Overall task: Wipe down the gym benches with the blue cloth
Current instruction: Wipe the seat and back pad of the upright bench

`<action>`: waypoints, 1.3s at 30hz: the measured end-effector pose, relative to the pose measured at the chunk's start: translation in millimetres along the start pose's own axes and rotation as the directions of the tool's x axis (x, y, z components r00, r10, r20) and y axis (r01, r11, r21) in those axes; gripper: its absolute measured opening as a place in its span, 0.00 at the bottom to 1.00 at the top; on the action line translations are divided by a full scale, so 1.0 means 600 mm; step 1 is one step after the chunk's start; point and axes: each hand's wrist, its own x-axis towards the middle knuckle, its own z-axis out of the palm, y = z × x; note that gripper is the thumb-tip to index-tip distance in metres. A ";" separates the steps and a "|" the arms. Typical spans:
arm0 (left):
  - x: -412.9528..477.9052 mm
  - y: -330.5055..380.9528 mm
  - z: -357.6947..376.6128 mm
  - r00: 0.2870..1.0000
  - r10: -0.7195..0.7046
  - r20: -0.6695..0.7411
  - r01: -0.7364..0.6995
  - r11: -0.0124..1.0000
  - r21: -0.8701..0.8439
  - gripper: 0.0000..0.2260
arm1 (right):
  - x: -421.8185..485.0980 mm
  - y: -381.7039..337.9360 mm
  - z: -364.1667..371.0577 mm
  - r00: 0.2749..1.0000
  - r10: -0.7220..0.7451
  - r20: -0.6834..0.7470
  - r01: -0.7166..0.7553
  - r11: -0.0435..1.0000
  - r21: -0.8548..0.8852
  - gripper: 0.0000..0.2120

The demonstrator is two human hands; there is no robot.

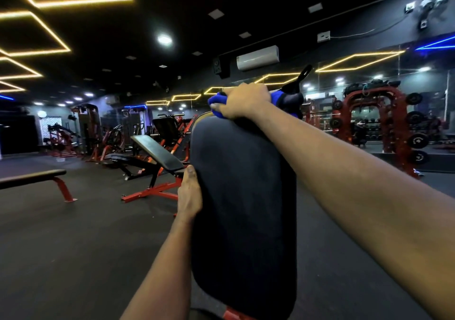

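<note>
A black padded bench backrest (243, 196) stands steeply inclined right in front of me, filling the middle of the view. My right hand (242, 102) grips the blue cloth (216, 102) and presses it on the top edge of the pad; blue folds stick out on both sides of the hand. My left hand (189, 193) holds the pad's left edge about halfway up, thumb on the front, fingers hidden behind it. A red frame part (234, 314) shows below the pad.
An incline bench on a red frame (157, 156) stands just left of the pad. A flat bench (32, 175) is at the far left. Red racks with weight plates (384, 120) line the mirrored wall at right. Dark rubber floor (86, 246) lies between.
</note>
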 end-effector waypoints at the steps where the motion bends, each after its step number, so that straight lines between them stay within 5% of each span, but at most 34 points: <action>1: 0.001 0.002 0.001 1.000 -0.001 -0.004 0.001 1.000 0.002 0.27 | -0.009 0.006 0.000 0.999 0.014 -0.035 -0.013 1.000 0.018 0.30; 7: -0.006 0.001 0.001 0.998 -0.057 -0.002 0.057 0.998 -0.021 0.31 | -0.108 0.096 0.023 0.926 0.331 -0.185 -0.216 0.861 0.461 0.23; 9: -0.006 0.005 -0.001 0.998 -0.059 0.003 0.059 0.998 -0.022 0.30 | -0.124 0.103 0.026 0.907 0.358 -0.223 -0.218 0.849 0.481 0.23; 13: 0.004 -0.004 -0.005 0.997 -0.039 0.065 0.045 0.995 -0.089 0.35 | -0.085 0.069 0.006 0.943 0.246 -0.225 -0.162 0.928 0.335 0.20; 17: 0.024 -0.038 -0.006 0.986 -0.101 0.136 0.126 0.973 -0.192 0.43 | -0.098 0.035 0.029 0.928 0.015 -0.371 0.017 0.996 0.083 0.18; 26: 0.037 -0.062 -0.008 0.979 -0.032 0.202 0.088 0.957 -0.276 0.38 | -0.270 0.042 0.116 0.856 -0.208 -0.473 0.254 0.967 0.035 0.17; 33: 0.003 -0.015 -0.027 0.962 -0.040 0.269 0.113 0.959 -0.261 0.39 | -0.472 -0.084 0.269 0.927 -0.042 -0.374 0.147 0.955 0.257 0.14; 36: -0.006 -0.003 -0.041 0.940 -0.039 0.338 0.117 0.970 -0.213 0.29 | -0.515 -0.152 0.284 0.966 0.104 -0.236 0.026 0.872 0.488 0.16; 39: 0.007 -0.007 -0.079 0.905 -0.131 0.405 0.157 0.987 -0.032 0.30 | -0.472 -0.193 0.252 0.934 0.273 -0.232 -0.072 0.777 0.626 0.15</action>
